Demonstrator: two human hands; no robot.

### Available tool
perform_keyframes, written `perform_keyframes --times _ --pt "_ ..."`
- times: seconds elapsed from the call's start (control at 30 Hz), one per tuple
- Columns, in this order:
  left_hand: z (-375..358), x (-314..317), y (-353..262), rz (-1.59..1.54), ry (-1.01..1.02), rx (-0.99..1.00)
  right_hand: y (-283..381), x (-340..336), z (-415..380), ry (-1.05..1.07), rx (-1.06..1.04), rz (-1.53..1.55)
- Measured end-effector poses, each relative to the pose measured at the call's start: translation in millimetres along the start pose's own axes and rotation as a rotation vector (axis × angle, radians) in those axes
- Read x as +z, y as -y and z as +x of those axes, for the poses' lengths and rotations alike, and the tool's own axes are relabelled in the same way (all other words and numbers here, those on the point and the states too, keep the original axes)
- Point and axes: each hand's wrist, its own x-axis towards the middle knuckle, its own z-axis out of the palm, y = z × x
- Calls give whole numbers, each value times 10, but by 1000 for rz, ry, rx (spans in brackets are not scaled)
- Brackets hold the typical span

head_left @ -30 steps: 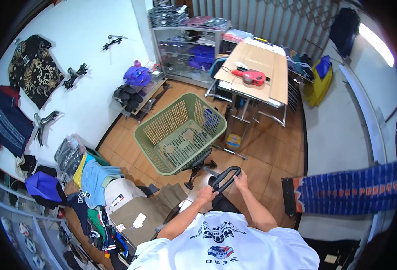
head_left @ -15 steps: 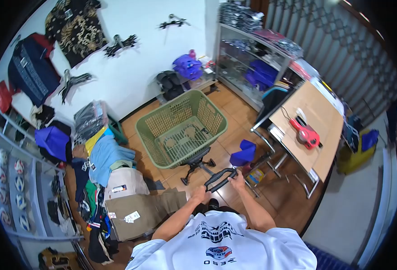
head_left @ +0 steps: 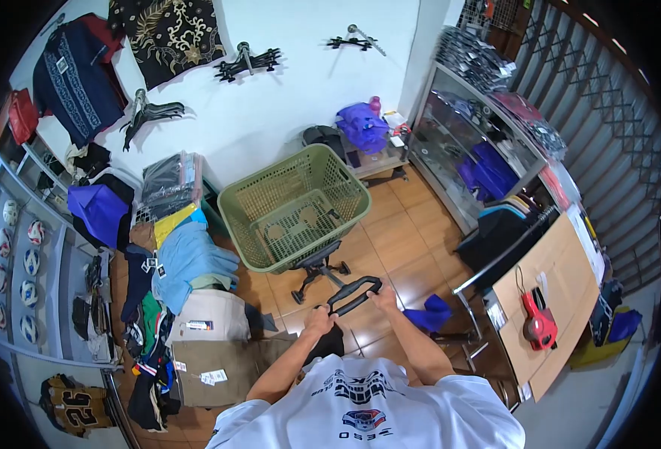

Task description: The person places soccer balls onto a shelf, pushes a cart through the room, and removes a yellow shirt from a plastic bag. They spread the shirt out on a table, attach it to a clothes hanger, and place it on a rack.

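handle [head_left: 366, 282], black and looped, sits between the person's two hands, just ahead of the white shirt [head_left: 372, 385]. the left hand [head_left: 318, 322] is curled about its left end and the right hand [head_left: 383, 299] about its right end; how far the fingers wrap underneath cannot be told. from the handle a shaft runs forward to a dark wheeled base [head_left: 314, 272], and over that base stands a green basket [head_left: 259, 213], upright and open at the top, its walls pierced with small holes and its slotted floor in view.

to the left of the hands lie heaped clothes: a light blue garment [head_left: 188, 262] near the basket, and closer to the person brown trousers [head_left: 226, 363] with white tags on them. on the other side, near the right hand, a purple piece [head_left: 429, 314] lies on the tiled floor [head_left: 383, 232]. farther right, a red tape dispenser [head_left: 538, 327] rests on a tan board [head_left: 562, 284]. behind the basket, a purple bundle [head_left: 364, 126] sits by the wall, and beside it stands a glass cabinet [head_left: 488, 123] topped with stacked packets [head_left: 473, 60].
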Motion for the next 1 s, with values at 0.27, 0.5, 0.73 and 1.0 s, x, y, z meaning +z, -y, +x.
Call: perform_keyframes --times 0.27,0.5,0.73,1.0 --pt "914 -580 297 -46 -5 -61 822 205 977 -2 -128 -200" --pt "1306 -1131 686 -55 -162 -155 1501 610 1473 46 -333 -448" --pt "1636 -1843 1059 -120 -327 -274 2365 917 1870 169 -442 -501" --pt "2326 -2476 1482 -85 -312 -355 2953 1348 2504 135 -550 -447"
